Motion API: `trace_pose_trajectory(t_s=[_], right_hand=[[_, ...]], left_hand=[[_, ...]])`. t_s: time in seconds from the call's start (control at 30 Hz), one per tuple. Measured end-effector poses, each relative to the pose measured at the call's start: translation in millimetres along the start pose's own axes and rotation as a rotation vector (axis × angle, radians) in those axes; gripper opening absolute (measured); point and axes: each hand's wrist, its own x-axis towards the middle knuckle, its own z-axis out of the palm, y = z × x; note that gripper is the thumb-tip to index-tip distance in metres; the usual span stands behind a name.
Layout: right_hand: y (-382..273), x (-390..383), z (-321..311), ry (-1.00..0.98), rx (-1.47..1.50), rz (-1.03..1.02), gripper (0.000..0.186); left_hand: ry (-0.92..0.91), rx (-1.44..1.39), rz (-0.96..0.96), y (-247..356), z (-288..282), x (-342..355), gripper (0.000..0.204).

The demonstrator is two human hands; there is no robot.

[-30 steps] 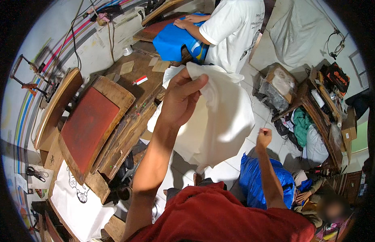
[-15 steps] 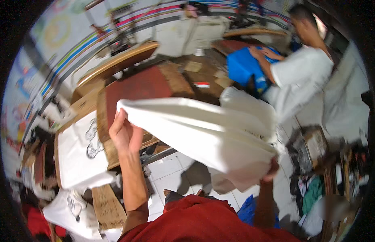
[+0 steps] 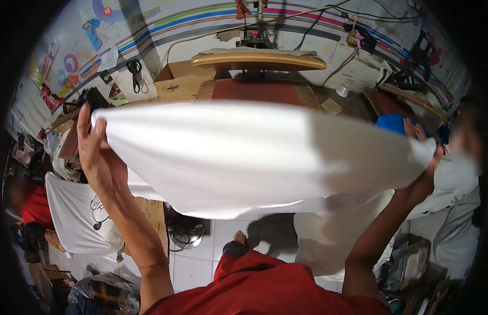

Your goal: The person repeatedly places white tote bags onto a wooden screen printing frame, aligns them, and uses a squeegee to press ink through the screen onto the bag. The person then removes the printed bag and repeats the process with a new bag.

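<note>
A wide white cloth is stretched out sideways in front of me, its lower edge sagging. My left hand pinches its left corner between thumb and fingers. At the far right, my right hand grips the other upper corner, its fingers partly hidden by the cloth. Behind the cloth stands a press with a raised, brown-edged plate and a reddish lower pad. The cloth covers the near part of that pad.
At left, a person in red is beside a white cloth with a black line drawing. At right, a person's hand rests on blue fabric. A cardboard box sits behind; plastic-wrapped goods lie lower left.
My hands have spread apart, my right hand rising and moving right, so the cloth is now stretched wide. The view has turned left, bringing the press to the centre.
</note>
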Motion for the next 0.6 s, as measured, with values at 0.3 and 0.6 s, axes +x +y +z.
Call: trace_pose_trajectory(t_s=[0.3, 0.6], right_hand=[[215.4, 144.1, 13.1, 0.454, -0.235, 0.373, 0.046], [129.7, 138.5, 78.1, 0.075, -0.221, 0.023, 0.04]], left_hand=[[-0.056, 0.189, -0.357, -134.5, -22.2, 157.6, 0.048], [-0.192, -0.041, 0.059, -61.8, -46.9, 163.7, 0.054]])
